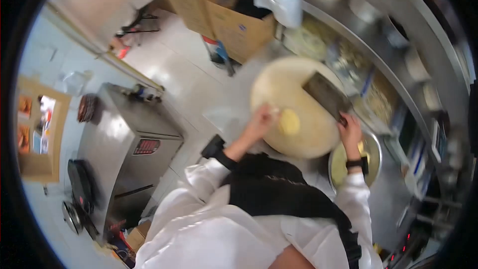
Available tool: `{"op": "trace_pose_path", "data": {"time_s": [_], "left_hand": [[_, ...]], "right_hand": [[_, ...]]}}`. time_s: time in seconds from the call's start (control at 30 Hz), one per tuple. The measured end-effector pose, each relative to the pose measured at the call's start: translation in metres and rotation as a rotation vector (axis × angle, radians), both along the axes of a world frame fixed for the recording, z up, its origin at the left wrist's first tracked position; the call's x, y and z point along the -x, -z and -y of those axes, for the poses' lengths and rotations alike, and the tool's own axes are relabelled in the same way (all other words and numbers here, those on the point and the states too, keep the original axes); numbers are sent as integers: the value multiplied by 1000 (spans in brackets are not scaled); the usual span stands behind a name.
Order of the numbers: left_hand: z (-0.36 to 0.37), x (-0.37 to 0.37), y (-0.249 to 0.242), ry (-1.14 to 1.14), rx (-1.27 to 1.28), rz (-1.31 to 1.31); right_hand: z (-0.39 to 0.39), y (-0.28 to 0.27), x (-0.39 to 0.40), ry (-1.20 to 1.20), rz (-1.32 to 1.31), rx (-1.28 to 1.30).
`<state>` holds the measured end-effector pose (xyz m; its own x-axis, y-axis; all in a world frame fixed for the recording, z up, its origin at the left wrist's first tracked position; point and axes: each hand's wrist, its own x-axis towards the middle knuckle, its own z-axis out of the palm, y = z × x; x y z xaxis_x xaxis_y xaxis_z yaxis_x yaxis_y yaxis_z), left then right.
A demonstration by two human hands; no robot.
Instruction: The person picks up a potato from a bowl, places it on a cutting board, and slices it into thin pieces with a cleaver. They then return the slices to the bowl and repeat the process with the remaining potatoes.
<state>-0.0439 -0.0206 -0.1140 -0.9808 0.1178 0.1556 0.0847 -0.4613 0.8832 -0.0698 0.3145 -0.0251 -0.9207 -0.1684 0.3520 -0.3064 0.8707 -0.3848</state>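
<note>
My right hand [351, 128] grips the handle of a dark, wide-bladed cleaver [326, 92]. The blade lies over the right side of a thick round wooden chopping board [269, 79]. A pale yellow piece with a rounded outline [289, 122], possibly a peeled potato, rests on the board. Just left of it is my left hand [264, 119], with fingers drawn together and blurred; I cannot make out what they hold. Under my right wrist stands a metal bowl [380, 157] containing yellow pieces.
Trays of cut food [381, 99] line the counter beyond the board, below a steel shelf [343, 32] with bowls. Cardboard boxes [239, 30] stand at the back. A steel cabinet [112, 134] is to the left across the tiled floor [174, 55].
</note>
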Motion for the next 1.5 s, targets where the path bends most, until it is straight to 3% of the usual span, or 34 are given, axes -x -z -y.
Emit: {"op": "trace_pose_path", "data": {"time_s": [0.07,0.17,0.23,0.3,0.4,0.6,0.87,1.03,1.1,1.17,1.2,1.23,1.3,1.37,1.47,1.5], "left_hand": [[14,-18,-46,-85,524,192],[18,-30,-59,-120,510,265],[19,-34,-57,-119,446,403],[17,-42,-53,-121,415,360],[16,-50,-53,-99,393,392],[7,-53,-81,0,394,457],[-7,-36,-103,71,361,371],[-33,-32,-150,211,477,380],[-43,-32,-156,199,520,359],[-60,-34,-157,332,513,429],[-73,-35,-154,394,502,439],[-87,-36,-149,453,488,449],[-119,-36,-131,653,423,469],[-158,-39,-101,851,446,290],[-199,-56,-88,866,455,170],[-202,-58,-72,809,665,-11]], "right_hand": [[17,-2,-2,67,-83,4],[68,7,-15,-172,50,196],[114,12,-25,-187,139,190],[143,16,-31,-146,58,22],[161,9,-38,-165,215,83],[177,8,-45,-47,275,-18],[195,21,-32,111,187,-17],[165,25,-37,167,149,0],[134,26,-48,134,242,266],[91,54,-59,104,311,445],[60,14,-77,297,591,664],[32,27,-89,310,497,759],[-15,33,-115,562,398,732],[-66,81,-133,658,279,635],[-107,110,-151,798,241,431],[-103,103,-154,783,253,428]]}}
